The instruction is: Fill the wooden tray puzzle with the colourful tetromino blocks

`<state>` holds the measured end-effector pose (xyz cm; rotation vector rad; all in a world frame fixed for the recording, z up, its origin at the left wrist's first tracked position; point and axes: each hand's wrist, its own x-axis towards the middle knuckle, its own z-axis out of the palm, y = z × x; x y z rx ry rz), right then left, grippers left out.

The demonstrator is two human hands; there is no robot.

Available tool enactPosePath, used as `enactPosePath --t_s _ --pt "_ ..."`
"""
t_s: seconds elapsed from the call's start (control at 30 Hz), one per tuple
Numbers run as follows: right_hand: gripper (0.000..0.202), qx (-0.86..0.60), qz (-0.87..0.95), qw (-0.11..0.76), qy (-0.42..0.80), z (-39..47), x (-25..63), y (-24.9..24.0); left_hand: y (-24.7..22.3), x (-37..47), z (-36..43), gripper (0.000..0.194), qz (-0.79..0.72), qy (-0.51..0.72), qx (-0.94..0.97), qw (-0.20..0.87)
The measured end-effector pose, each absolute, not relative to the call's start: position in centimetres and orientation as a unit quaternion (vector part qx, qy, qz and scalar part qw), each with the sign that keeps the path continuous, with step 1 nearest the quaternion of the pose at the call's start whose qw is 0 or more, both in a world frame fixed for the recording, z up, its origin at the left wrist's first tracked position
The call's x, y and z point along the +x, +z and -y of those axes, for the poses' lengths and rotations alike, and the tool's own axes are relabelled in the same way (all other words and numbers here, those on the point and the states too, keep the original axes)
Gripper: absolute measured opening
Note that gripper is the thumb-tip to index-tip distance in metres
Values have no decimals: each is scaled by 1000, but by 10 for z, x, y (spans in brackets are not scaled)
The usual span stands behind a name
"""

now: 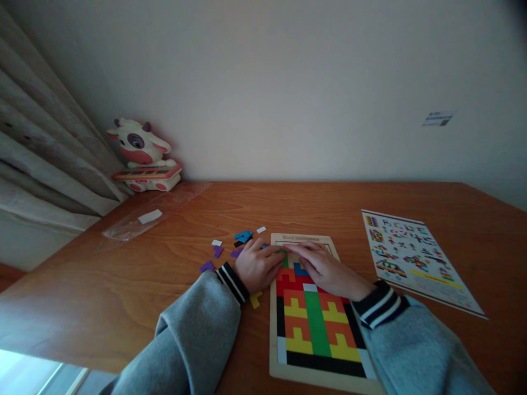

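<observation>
The puzzle board lies at the lower centre of the frame on the desk, its long axis running up and down the picture, foot leaning slightly right. Both hands meet at its upper end — the left hand over the left rim, fingers bent, the right hand reaching across from the right, fingers extended. Their fingertips are equally near the green piece; whether either grips it, I cannot tell.
</observation>
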<state>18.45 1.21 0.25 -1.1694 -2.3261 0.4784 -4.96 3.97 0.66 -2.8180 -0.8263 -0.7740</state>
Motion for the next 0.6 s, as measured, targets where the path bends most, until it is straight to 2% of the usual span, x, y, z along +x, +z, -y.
enactPosePath --t_s 0.23,0.47,0.6 --pt "53 -424 848 259 185 -12 186 4 3 -49 -42 19 269 -257 -928 34" --pt "31 -487 801 313 152 -17 206 4 9 -55 -44 20 273 -254 -927 41" --pt "27 -518 781 321 137 -19 219 1 18 -83 -61 24 369 -235 -898 55"
